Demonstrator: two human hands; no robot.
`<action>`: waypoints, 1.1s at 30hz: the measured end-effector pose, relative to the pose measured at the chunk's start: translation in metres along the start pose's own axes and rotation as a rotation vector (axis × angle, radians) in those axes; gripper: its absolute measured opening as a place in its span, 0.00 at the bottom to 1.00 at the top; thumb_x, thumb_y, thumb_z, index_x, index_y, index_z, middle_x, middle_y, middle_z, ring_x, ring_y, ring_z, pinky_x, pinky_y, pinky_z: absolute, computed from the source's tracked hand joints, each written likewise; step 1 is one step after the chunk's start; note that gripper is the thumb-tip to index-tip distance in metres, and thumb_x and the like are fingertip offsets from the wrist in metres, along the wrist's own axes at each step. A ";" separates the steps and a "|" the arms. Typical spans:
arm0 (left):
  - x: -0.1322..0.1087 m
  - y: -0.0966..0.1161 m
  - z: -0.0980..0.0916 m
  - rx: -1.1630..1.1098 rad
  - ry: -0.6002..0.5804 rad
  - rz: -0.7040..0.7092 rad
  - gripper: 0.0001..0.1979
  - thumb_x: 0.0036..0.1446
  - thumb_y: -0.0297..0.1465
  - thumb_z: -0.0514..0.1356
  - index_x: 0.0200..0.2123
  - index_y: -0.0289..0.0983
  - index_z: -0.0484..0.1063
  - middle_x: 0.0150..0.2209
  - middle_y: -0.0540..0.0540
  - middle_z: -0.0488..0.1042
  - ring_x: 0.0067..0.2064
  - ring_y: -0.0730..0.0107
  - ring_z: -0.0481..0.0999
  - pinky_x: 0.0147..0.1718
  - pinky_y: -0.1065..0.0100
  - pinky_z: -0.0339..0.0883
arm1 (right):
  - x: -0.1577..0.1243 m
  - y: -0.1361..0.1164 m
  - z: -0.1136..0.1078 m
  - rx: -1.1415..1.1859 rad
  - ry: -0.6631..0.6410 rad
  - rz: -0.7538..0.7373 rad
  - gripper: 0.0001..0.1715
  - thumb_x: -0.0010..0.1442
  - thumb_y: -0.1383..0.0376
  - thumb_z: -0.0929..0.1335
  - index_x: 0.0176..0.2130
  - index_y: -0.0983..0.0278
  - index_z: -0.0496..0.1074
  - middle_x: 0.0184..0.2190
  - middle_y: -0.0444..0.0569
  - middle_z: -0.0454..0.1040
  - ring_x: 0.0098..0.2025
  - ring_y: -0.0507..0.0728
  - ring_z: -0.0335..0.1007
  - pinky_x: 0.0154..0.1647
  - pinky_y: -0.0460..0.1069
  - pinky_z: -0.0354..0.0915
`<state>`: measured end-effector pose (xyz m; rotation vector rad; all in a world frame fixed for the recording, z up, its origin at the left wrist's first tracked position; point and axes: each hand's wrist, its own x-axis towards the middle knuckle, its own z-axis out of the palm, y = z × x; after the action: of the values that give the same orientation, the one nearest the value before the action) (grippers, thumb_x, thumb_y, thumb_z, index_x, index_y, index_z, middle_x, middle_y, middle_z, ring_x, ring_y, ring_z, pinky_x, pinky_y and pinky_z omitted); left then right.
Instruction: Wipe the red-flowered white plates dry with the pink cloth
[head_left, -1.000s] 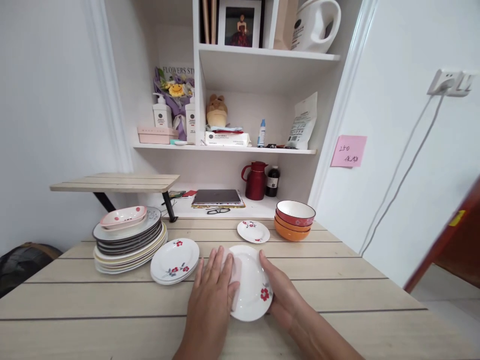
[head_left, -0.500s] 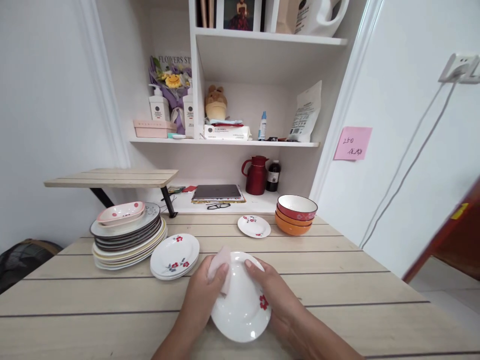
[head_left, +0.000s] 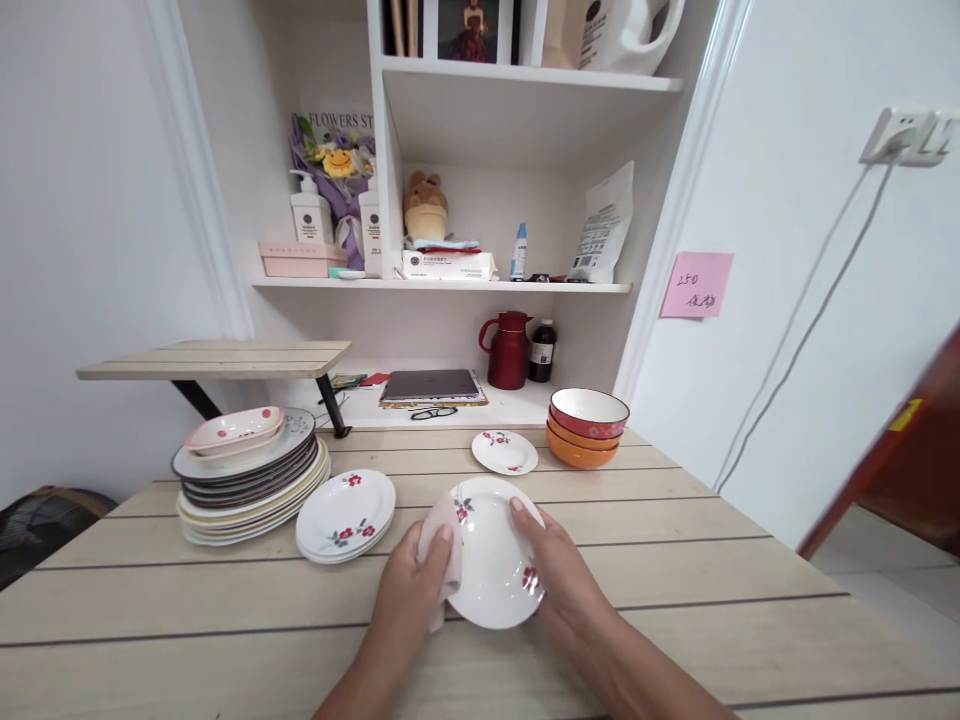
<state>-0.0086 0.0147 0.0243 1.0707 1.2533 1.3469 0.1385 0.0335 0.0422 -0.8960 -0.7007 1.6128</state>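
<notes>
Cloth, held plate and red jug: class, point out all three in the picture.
Cloth (head_left: 439,512), head view: its upper part.
Held plate (head_left: 491,555), head view: its white centre.
Red jug (head_left: 508,355), head view: front of its body.

Left hand (head_left: 412,572) curled, right hand (head_left: 564,578) pinching

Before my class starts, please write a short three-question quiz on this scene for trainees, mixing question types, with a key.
1. True or false: the left hand holds a pinkish cloth at the rim of the plate that the right hand grips.

2. Multiple choice: what sits on top of the tall plate stack?
A. A closed laptop
B. A spotted pink dish
C. A pair of glasses

3. Fill in the blank: the top bowl in the stack at the back right is red outside and ____ inside.

Key: 1. True. 2. B. 3. White.
</notes>
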 end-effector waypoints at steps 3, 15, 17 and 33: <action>-0.002 0.000 0.002 0.025 -0.023 -0.001 0.26 0.49 0.51 0.61 0.39 0.35 0.71 0.28 0.47 0.74 0.28 0.68 0.73 0.24 0.70 0.69 | 0.000 -0.002 -0.001 -0.034 0.048 -0.009 0.27 0.54 0.52 0.71 0.49 0.64 0.71 0.35 0.53 0.80 0.32 0.60 0.77 0.28 0.50 0.70; -0.007 -0.004 0.011 0.094 -0.078 -0.038 0.30 0.47 0.55 0.59 0.39 0.33 0.71 0.25 0.47 0.71 0.23 0.70 0.69 0.20 0.68 0.69 | 0.009 -0.005 -0.009 0.055 0.083 -0.092 0.28 0.52 0.53 0.72 0.49 0.64 0.71 0.35 0.51 0.81 0.34 0.60 0.77 0.30 0.50 0.70; -0.007 -0.003 0.011 0.071 -0.089 -0.037 0.30 0.47 0.55 0.60 0.39 0.34 0.72 0.26 0.48 0.70 0.24 0.69 0.69 0.21 0.68 0.70 | 0.008 -0.005 -0.009 0.053 0.104 -0.089 0.28 0.51 0.53 0.73 0.48 0.64 0.71 0.34 0.50 0.81 0.34 0.60 0.77 0.30 0.50 0.71; -0.013 -0.008 0.018 0.083 -0.149 0.052 0.26 0.51 0.51 0.60 0.39 0.34 0.74 0.31 0.45 0.75 0.31 0.67 0.70 0.31 0.69 0.65 | 0.015 -0.020 -0.014 0.297 0.143 -0.097 0.27 0.56 0.53 0.70 0.51 0.64 0.69 0.46 0.53 0.79 0.46 0.62 0.76 0.42 0.54 0.73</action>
<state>0.0114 0.0043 0.0179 1.2464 1.1862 1.2390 0.1593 0.0521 0.0486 -0.7393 -0.3866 1.5018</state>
